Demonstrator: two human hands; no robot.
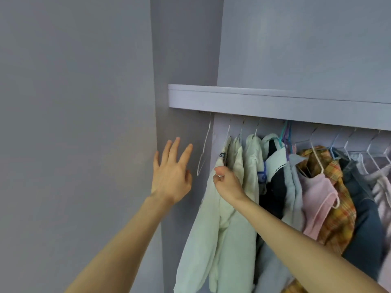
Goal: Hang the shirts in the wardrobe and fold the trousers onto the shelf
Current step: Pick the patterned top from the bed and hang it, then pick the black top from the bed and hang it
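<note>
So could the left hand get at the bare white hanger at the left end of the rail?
Probably yes: the left hand is open beside the empty hanger, with nothing between them.

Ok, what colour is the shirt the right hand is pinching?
Pale mint green shirt, pinched by the right hand; head view.

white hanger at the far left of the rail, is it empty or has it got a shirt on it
Empty. The white hanger hangs bare beside the pale green shirt, with only the wardrobe wall showing through its wire frame.

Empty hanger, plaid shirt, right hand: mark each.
empty hanger (203,152), head view, on its wire side.
plaid shirt (336,199), head view, on its checked front.
right hand (227,182), head view, back of the hand.
</note>
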